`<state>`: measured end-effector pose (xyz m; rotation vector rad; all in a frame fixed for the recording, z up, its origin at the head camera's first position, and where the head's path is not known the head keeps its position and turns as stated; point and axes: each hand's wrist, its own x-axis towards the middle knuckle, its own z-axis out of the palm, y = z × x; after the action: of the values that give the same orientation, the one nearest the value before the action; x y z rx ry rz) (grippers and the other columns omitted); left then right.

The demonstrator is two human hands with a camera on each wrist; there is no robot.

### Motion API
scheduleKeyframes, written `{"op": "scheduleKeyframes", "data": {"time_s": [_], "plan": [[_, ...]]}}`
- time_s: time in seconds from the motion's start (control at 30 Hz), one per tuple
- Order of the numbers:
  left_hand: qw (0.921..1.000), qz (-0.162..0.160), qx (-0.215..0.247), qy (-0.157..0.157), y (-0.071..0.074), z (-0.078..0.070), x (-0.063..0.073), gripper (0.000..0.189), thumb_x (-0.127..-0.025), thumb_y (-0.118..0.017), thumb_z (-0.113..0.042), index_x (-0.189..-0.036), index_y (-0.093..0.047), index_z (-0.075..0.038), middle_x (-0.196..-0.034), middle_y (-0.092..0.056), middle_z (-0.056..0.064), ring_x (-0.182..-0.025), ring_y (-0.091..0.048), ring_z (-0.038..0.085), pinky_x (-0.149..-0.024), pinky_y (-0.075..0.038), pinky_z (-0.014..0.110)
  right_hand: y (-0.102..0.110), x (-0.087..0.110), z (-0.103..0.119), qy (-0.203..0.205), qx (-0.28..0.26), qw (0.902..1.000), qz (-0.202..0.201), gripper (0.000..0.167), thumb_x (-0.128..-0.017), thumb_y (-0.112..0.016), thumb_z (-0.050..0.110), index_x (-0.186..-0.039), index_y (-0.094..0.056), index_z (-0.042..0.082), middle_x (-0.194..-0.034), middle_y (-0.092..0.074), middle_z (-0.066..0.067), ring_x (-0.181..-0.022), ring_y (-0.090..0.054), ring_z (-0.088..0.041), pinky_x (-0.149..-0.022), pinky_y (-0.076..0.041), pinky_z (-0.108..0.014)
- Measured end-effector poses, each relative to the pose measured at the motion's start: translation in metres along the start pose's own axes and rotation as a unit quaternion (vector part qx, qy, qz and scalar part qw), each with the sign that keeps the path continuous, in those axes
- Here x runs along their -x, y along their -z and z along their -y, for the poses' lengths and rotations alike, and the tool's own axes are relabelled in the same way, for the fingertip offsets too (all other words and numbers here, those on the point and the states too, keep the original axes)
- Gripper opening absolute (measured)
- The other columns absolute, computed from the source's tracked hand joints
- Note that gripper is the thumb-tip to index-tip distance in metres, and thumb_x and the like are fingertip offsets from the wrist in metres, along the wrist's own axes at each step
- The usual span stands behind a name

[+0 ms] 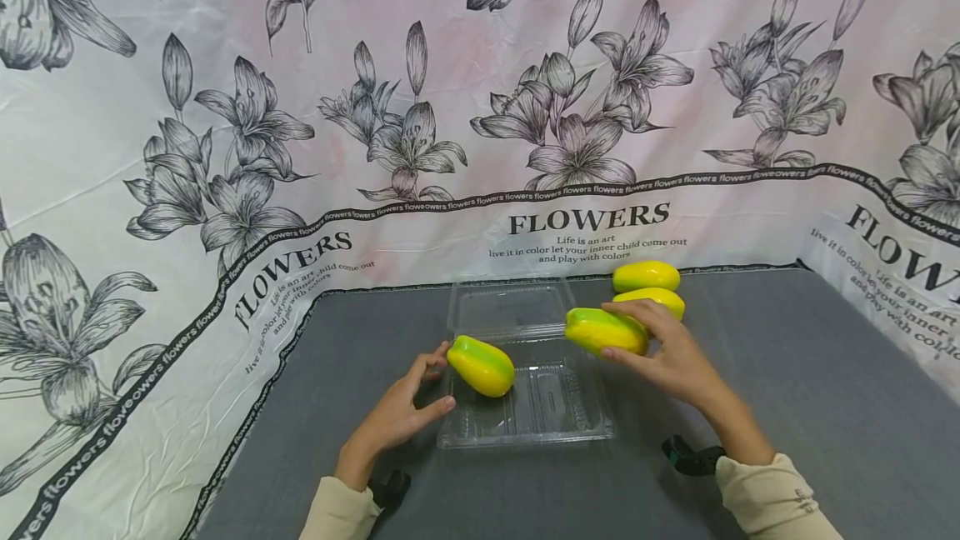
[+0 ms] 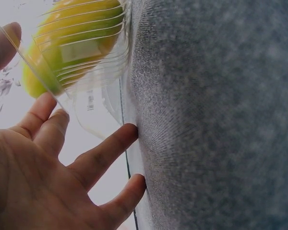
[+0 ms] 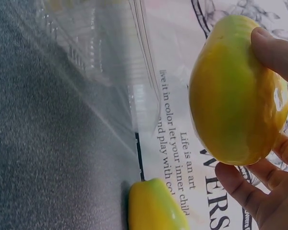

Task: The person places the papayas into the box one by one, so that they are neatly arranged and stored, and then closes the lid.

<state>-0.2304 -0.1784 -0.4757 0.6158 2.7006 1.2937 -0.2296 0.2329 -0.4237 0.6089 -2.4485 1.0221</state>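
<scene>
A clear plastic clamshell container [image 1: 525, 440] lies on the grey cloth with its lid [image 1: 510, 307] folded back. Inside its left part rests a yellow-green papaya [image 1: 483, 369], seen through the ribbed wall in the left wrist view. My left hand [image 1: 401, 407] is at the container's left side, fingers spread; in the left wrist view two fingertips are at the rim, and whether they touch the papaya I cannot tell. My right hand [image 1: 667, 352] grips a second papaya [image 3: 235, 96] between thumb and fingers, raised off the cloth at the container's right edge.
Two more papayas, a farther one [image 1: 647, 277] and a nearer one [image 1: 660, 300] partly behind my right hand, lie at the back right. A flower-printed curtain [image 1: 405, 248] rises along the back and sides of the grey cloth [image 1: 787, 373].
</scene>
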Motion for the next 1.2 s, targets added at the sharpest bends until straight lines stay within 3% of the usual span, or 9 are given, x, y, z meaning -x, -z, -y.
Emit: {"op": "scheduleKeyframes", "data": {"time_s": [0.67, 0.97, 1.2], "plan": [[1.0000, 0.001, -0.003, -0.004, 0.001, -0.001, -0.001, 0.054, -0.096, -0.071, -0.032, -0.142, -0.043, -0.024, -0.169, -0.025, -0.012, -0.141, -0.050, 0.034, -0.113, -0.035, 0.069, -0.005, -0.003, 0.018, 0.013, -0.010, 0.9998, 0.014, 0.063, -0.081, -0.087, 0.020, -0.138, -0.061, 0.019, -0.133, -0.060, -0.004, -0.112, -0.049, -0.008, -0.084, -0.049, -0.026], [0.9998, 0.005, -0.003, -0.016, 0.000, 0.001, -0.001, 0.054, -0.097, -0.070, -0.030, -0.143, -0.043, -0.018, -0.169, -0.024, -0.010, -0.142, -0.049, 0.035, -0.113, -0.036, 0.067, -0.010, -0.003, 0.026, 0.020, -0.016, 0.9994, 0.023, 0.063, -0.081, -0.088, 0.021, -0.138, -0.061, 0.020, -0.135, -0.060, -0.001, -0.114, -0.050, -0.008, -0.085, -0.049, -0.028], [0.9999, 0.003, -0.008, -0.008, 0.000, 0.001, -0.001, 0.056, -0.097, -0.070, -0.032, -0.143, -0.043, -0.019, -0.169, -0.025, -0.011, -0.142, -0.050, 0.034, -0.113, -0.036, 0.068, -0.015, -0.002, 0.032, 0.020, -0.024, 0.9989, 0.034, 0.062, -0.081, -0.088, 0.022, -0.137, -0.062, 0.021, -0.134, -0.061, 0.000, -0.121, -0.049, -0.013, -0.093, -0.050, -0.038]]}}
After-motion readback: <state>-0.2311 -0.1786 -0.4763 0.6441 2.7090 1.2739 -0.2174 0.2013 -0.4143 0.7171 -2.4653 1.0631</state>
